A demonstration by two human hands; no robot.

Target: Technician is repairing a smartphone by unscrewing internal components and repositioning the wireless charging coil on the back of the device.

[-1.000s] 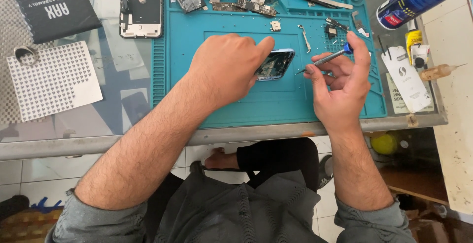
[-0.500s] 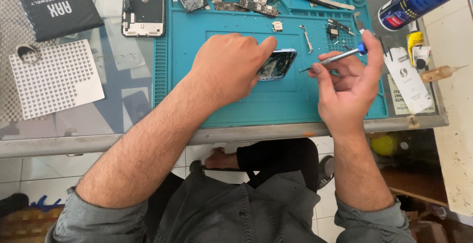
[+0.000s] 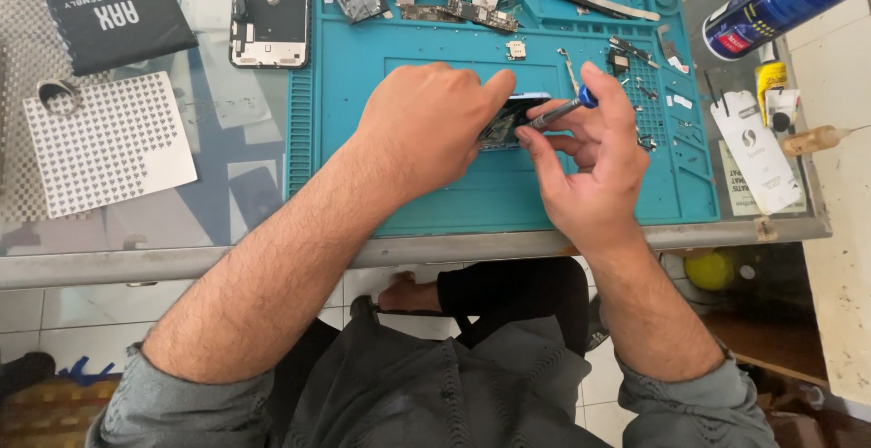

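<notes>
On the teal silicone repair mat [image 3: 435,194], near its middle, lies an opened smartphone body with a pale blue frame [image 3: 508,121]. The left hand [image 3: 431,126] covers the phone's 9 o'clock side, its grip closed over the frame and pressing it to the mat. The right hand [image 3: 590,162] sits at the phone's 3 o'clock, its grip narrow, pinching a slim grey screwdriver with a blue cap [image 3: 561,110] (tip angled into the phone's interior). At the mat's 12 o'clock lie a dark circuit board [image 3: 458,12] and metal tweezers [image 3: 594,0]. The mat rests on a glass-topped bench [image 3: 218,221].
</notes>
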